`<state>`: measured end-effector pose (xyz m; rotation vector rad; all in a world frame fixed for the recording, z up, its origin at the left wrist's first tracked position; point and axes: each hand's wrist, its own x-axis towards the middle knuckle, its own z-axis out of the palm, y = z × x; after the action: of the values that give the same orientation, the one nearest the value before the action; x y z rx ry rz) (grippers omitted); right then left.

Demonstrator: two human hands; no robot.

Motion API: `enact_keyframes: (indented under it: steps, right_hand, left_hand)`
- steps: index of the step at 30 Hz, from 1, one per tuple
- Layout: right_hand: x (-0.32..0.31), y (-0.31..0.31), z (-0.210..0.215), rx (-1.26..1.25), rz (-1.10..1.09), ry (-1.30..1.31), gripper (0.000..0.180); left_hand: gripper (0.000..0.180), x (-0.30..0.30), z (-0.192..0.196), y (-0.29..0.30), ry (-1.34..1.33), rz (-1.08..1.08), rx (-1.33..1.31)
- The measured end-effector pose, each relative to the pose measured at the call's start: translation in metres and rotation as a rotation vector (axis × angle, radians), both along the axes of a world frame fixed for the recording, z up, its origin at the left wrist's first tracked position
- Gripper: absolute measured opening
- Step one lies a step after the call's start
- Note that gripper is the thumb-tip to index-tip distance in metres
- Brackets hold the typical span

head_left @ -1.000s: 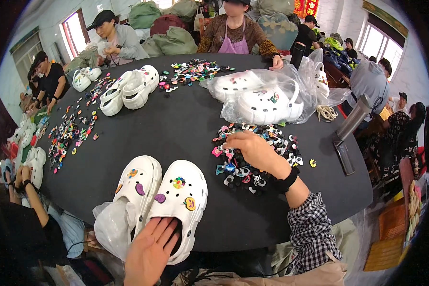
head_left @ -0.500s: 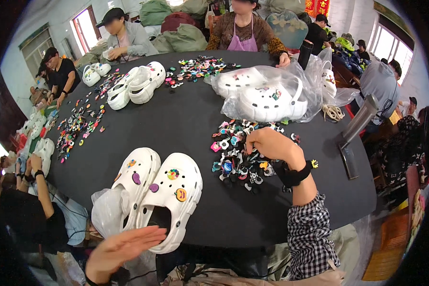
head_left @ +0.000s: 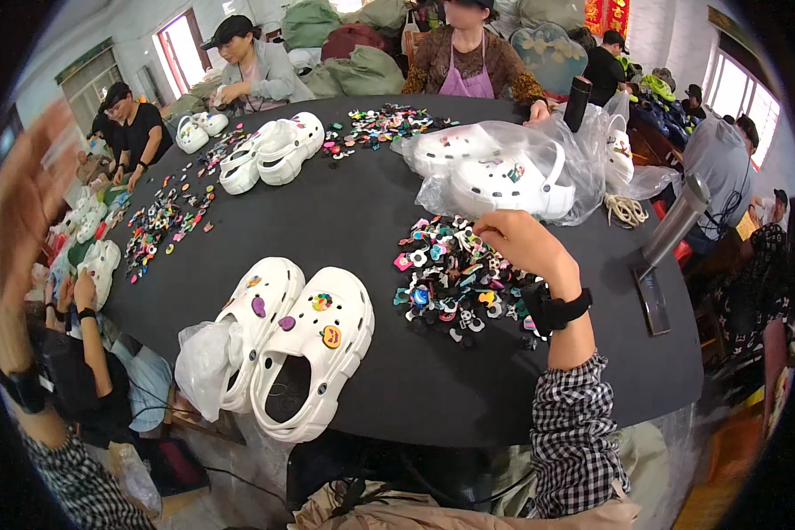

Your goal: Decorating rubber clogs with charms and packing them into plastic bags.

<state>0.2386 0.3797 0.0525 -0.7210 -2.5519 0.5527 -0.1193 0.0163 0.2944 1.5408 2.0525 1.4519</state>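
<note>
My right hand (head_left: 530,252) is over a heap of shoe charms (head_left: 450,278), its fingers bent down and closed at the heap's far edge; what they hold, if anything, is hidden. My left hand (head_left: 40,194) is raised at the far left, smeared by motion, its fingers stretched upward with nothing visible in them. Between my hands, near the table's front edge, lies a pair of white clogs. The right clog (head_left: 349,305) bears multicoloured, purple and pumpkin charms. The left clog (head_left: 269,283) has orange and purple charms, and clear plastic (head_left: 208,367) bunched at its side.
White clogs in a clear bag (head_left: 512,190) lie beyond the heap. A metal stand (head_left: 676,221) is at right, a dark bottle (head_left: 578,104) farther back. More charms (head_left: 168,216) and clogs (head_left: 274,150) lie at far left. Several people sit around the black table (head_left: 344,208).
My left hand has left the right clog's heel and swung up to the far left. My right hand has shifted slightly over the charms, fingers still down. The view has turned a little left.
</note>
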Motion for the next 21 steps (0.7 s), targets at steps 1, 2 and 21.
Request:
enact_keyframes:
  steps: [1,2,21]
  right_hand:
    - [0.0,-0.001,0.0,0.036,-0.011,0.016,0.019]
    - [-0.003,-0.003,-0.001,0.034,-0.015,0.021,0.019]
    - [-0.002,0.006,-0.034,0.232,-0.089,-0.122,0.013]
  left_hand:
    - [0.058,0.011,-0.004,0.006,-0.016,0.008,0.053]
    - [0.058,0.022,-0.009,0.009,-0.03,0.018,0.105]
    - [0.068,0.095,-0.21,-0.03,-1.144,-0.471,-0.118]
